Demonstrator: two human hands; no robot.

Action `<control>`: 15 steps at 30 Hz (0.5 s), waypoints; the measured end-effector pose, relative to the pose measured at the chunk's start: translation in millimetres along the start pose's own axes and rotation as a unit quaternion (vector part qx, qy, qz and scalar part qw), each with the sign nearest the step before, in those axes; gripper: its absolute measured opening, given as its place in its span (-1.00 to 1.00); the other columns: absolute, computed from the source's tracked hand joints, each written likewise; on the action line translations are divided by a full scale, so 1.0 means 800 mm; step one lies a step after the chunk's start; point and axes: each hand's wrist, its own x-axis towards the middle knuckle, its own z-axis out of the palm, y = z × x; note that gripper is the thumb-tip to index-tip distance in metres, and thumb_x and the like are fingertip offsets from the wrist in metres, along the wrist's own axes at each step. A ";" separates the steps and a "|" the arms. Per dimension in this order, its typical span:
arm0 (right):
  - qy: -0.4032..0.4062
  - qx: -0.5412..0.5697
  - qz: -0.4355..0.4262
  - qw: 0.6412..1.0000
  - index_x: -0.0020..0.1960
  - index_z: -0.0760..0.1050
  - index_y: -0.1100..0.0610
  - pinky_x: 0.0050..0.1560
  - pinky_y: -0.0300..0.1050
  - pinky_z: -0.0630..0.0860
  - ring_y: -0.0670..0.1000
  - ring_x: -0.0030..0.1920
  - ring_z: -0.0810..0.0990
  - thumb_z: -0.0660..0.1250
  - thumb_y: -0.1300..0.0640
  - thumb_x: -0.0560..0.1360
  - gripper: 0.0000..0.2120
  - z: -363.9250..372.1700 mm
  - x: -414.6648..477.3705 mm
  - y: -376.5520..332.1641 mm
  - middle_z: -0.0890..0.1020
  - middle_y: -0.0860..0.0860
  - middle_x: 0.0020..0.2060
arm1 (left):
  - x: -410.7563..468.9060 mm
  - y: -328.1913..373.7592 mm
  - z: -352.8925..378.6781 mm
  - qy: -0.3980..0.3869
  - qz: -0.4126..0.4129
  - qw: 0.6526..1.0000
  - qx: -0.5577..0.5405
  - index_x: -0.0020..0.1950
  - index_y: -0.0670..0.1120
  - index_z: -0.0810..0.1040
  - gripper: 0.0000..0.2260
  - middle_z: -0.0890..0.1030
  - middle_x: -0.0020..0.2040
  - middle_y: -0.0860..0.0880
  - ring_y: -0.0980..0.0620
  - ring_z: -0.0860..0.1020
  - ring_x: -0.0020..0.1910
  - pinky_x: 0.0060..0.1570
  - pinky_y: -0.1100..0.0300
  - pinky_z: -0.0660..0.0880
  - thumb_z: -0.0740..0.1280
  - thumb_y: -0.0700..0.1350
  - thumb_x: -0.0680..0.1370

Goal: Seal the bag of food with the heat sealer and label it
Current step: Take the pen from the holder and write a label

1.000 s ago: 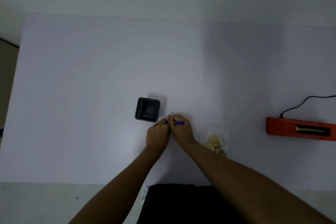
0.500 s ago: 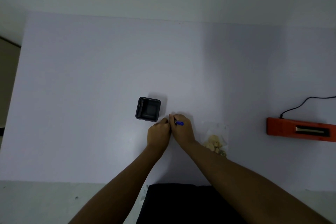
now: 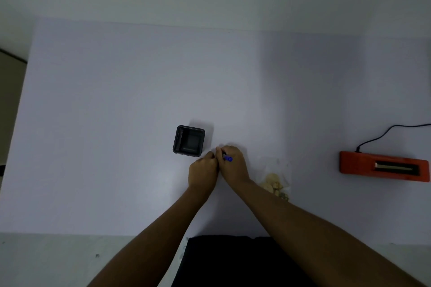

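Hardly anything shifts vs. half a sec ago: our two hands stay knuckle to knuckle just right of the black tray [image 3: 177, 141], and the bag of food [image 3: 276, 178] lies where it was on the table [image 3: 116, 100], beside our right forearm and well apart from the heat sealer [image 3: 382, 165] at far right. Our right hand [image 3: 234, 166] is curled round the blue pen [image 3: 227, 158]. Our left hand [image 3: 202, 171] is bunched up against the pen's tip end, but we can't tell whether it pinches a cap, a label or nothing. We judge this is the labelling step, prob. uncapping or writing; whether the bag is sealed yet isn't visible. Next we likely need the pen tip free, then the left hand steadying the bag or label flat while we write.
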 end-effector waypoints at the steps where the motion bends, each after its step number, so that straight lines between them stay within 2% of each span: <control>1: -0.001 -0.005 0.001 1.000 -0.30 0.46 0.16 -0.17 -0.18 0.44 0.01 -0.30 0.47 0.22 0.09 0.63 -0.66 0.001 0.001 0.002 0.51 0.07 -0.35 | 0.000 0.000 -0.001 -0.001 0.001 1.000 0.001 -0.20 -0.17 0.64 -0.93 0.64 -0.25 -0.08 -0.01 0.58 -0.50 -0.52 0.21 0.51 0.49 -0.29 0.38; 3: -0.003 -0.006 0.005 1.000 -0.30 0.45 0.13 -0.17 -0.18 0.44 0.00 -0.29 0.48 0.22 0.06 0.62 -0.66 0.004 0.003 0.005 0.52 0.07 -0.34 | 0.001 0.000 0.000 -0.006 -0.002 1.000 0.005 -0.22 -0.16 0.64 -0.92 0.64 -0.26 -0.06 0.01 0.56 -0.51 -0.54 0.23 0.49 0.50 -0.28 0.37; 6: -0.004 0.001 0.011 1.000 -0.32 0.44 0.11 -0.18 -0.07 0.51 0.06 -0.28 0.51 0.19 -0.04 0.60 -0.63 0.007 0.004 0.009 0.52 0.08 -0.35 | 0.000 0.001 0.001 -0.015 -0.011 1.000 0.017 -0.19 -0.15 0.64 -0.93 0.64 -0.24 -0.05 0.02 0.57 -0.49 -0.52 0.25 0.45 0.48 -0.27 0.40; 10: -0.009 0.008 0.013 1.000 -0.37 0.35 0.02 -0.21 0.02 0.53 0.06 -0.30 0.48 0.15 -0.12 0.57 -0.62 0.006 0.004 0.010 0.48 0.08 -0.37 | -0.001 0.005 -0.003 -0.037 -0.021 0.999 0.025 0.05 -0.16 0.61 -0.88 0.63 0.00 -0.07 -0.04 0.64 -0.25 -0.28 0.17 0.55 0.31 -0.24 0.56; 12: -0.016 0.005 0.020 1.000 -0.36 0.37 0.02 -0.20 0.00 0.54 0.04 -0.32 0.49 0.14 -0.15 0.57 -0.61 0.004 0.003 0.011 0.50 0.10 -0.34 | -0.001 0.007 -0.006 -0.034 -0.019 0.999 0.028 0.14 -0.15 0.57 -0.83 0.61 0.07 -0.06 -0.03 0.64 -0.16 -0.19 0.17 0.56 0.25 -0.20 0.59; 15: -0.031 -0.018 0.023 0.999 -0.32 0.41 0.04 -0.17 -0.15 0.46 -0.01 -0.29 0.48 0.17 -0.14 0.59 -0.62 -0.003 0.000 0.008 0.53 0.12 -0.27 | -0.001 0.008 -0.008 -0.034 -0.020 0.999 0.030 0.14 -0.13 0.56 -0.83 0.61 0.07 -0.05 -0.01 0.64 -0.16 -0.19 0.19 0.56 0.24 -0.19 0.60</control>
